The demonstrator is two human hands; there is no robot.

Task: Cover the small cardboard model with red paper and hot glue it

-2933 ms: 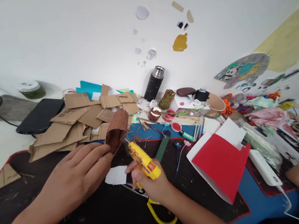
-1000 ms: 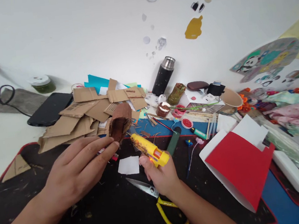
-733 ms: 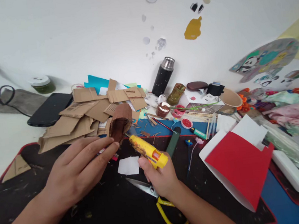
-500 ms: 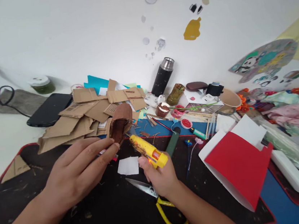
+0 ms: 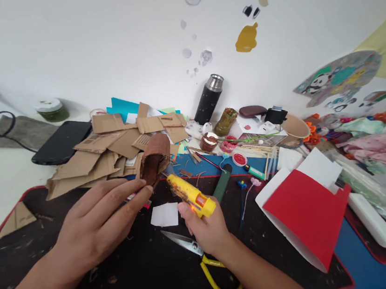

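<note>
My left hand (image 5: 97,222) pinches the lower end of a brown rolled cardboard piece (image 5: 154,157) and holds it up over the black mat (image 5: 47,275), its open end tilted toward me. My right hand (image 5: 206,229) is closed round a yellow hot glue gun (image 5: 189,195). The gun's nozzle points up-left and sits right beside the lower edge of the cardboard piece. A small white paper square (image 5: 165,214) lies on the mat between my hands. Scissors with yellow handles (image 5: 208,267) lie under my right wrist.
A heap of cardboard scraps (image 5: 102,153) and a black tablet (image 5: 61,142) lie at the back left. A black flask (image 5: 207,99) stands by the wall. A folded red and white card (image 5: 302,213) sits right, with craft clutter beyond it.
My right hand has brought the glue gun's nozzle a little closer to the cardboard piece. My left hand has kept its hold with hardly any movement.
</note>
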